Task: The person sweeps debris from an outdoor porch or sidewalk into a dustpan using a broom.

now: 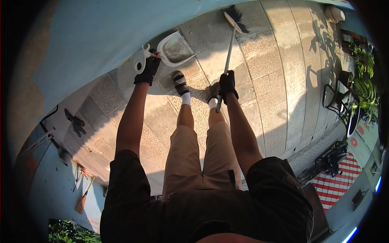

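My left hand (148,69), in a black fingerless glove, is closed on the handle of a white dustpan (176,49). The pan lies beyond the hand, close to the blue wall. My right hand (228,86), also gloved in black, grips the grey stick of a broom (231,50). The broom's head (235,22), with dark bristles, rests on the paving farther out, right of the dustpan. Both of my sandalled feet stand on the tiles between the two hands.
A pale blue wall (97,28) curves along the upper left. Potted plants (366,87) and a black metal chair (333,96) stand at the right. A motorbike (330,160) is at the lower right. Another broom (83,198) hangs at the lower left.
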`<state>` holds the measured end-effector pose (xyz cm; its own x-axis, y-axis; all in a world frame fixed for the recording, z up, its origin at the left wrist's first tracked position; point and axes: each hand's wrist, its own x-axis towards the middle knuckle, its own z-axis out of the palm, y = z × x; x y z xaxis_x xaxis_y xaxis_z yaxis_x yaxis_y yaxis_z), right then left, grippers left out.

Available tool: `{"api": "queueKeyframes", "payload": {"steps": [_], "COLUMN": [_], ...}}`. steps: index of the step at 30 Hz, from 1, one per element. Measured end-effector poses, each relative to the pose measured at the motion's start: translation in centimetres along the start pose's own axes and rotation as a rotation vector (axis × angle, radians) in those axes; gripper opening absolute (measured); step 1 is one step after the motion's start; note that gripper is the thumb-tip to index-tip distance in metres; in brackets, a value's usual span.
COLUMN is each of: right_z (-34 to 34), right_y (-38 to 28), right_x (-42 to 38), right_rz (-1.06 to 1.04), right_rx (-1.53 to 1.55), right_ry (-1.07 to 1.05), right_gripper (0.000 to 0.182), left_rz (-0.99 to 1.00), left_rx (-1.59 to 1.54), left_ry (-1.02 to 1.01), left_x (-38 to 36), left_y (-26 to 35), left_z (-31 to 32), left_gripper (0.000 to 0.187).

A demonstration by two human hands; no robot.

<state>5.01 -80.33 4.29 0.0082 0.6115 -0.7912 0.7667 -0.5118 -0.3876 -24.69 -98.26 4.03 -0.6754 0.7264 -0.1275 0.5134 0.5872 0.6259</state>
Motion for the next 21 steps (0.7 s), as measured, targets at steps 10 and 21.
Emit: {"api": "queueKeyframes", "payload": {"steps": [10, 21], "right_z": [-0.6, -11.8], "right_y": [5.9, 7.4], "right_x": [-6.1, -14.9], "right_rz": [-0.279, 0.177], "right_rx": [-0.227, 0.117], "right_ry": [-0.076, -0.437], "right_gripper": [0.034, 0.045], "left_rz": [-0.087, -0.142], "left_rx": [-0.042, -0.080], "left_ry": [0.063, 0.039], "left_x": [0.8, -1.0], "left_y": [-0.1, 2.6], "left_z": [5.5, 3.5], "left_gripper": [0.030, 0.026]}}
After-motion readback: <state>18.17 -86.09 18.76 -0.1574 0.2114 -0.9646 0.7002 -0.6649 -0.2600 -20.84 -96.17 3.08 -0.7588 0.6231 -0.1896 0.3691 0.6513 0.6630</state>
